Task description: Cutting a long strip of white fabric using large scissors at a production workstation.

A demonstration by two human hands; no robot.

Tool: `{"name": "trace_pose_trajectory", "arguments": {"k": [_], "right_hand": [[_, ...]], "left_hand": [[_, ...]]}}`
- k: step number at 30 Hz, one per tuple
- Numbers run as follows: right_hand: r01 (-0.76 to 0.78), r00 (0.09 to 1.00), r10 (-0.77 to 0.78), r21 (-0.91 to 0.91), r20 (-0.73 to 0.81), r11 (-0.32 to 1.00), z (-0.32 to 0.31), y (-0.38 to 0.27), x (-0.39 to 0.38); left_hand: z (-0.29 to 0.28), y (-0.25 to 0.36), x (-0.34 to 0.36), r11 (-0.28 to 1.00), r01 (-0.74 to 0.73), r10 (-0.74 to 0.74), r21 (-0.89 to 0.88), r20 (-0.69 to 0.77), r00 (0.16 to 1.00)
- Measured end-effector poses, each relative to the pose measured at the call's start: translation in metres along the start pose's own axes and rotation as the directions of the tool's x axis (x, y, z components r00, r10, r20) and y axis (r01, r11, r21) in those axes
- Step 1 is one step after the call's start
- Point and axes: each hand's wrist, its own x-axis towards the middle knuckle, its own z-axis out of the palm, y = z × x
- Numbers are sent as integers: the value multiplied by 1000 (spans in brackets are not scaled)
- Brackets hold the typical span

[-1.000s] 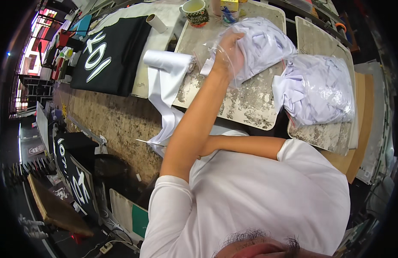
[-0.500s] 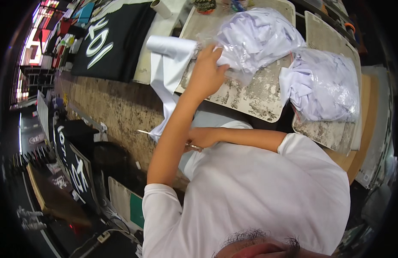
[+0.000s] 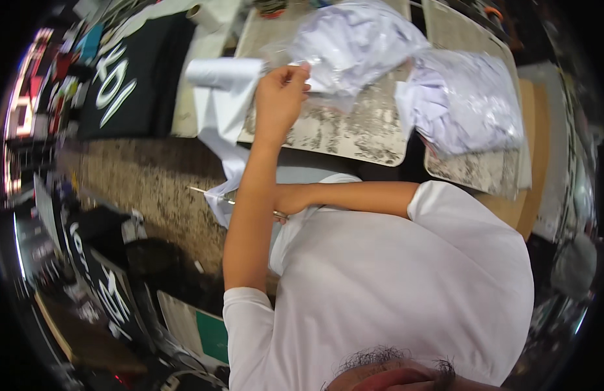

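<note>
My left hand [image 3: 281, 98] reaches over the table to the mouth of a clear plastic bag [image 3: 357, 49] stuffed with white cloth pieces. Its fingers are pinched beside the film; what they hold, if anything, is hidden. Low by my lap, my right hand [image 3: 290, 199] grips a pair of scissors [image 3: 281, 214], its pale tip pointing left past my left forearm, which covers part of it. From a white fabric roll [image 3: 217, 72] on the table, a white strip [image 3: 223, 140] hangs over the edge, and its lower end lies at the scissor blades.
A second clear bag of white cloth [image 3: 468, 101] sits on the right-hand board. Folded black printed cloth [image 3: 135, 81] and a cardboard tube [image 3: 204, 17] lie at the far left. Below left are a dark round stool [image 3: 152, 257] and a board with a green patch [image 3: 210, 335].
My left fingers have drawn together at the bag's mouth. More of the scissors and the strip's end shows left of my forearm. The whole view has shifted.
</note>
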Motion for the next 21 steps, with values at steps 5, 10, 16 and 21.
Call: {"name": "trace_pose_trajectory", "arguments": {"k": [5,10,16,21], "right_hand": [[-19,993,11,-65,-115,998,-9,2,-18],[-19,994,10,-85,-109,996,-10,-10,-24],[154,949,-190,-157,-252,975,5,28,-13],[-223,973,221,-37,-70,974,-12,-24,-27]], "left_hand": [[25,2,20,829,-285,324,480,2,946],[56,-7,48,974,47,-55,223,30,998],[66,-34,57,939,-234,228,-251,-52,972],[33,-28,61,894,39,-21,-447,44,999]]}}
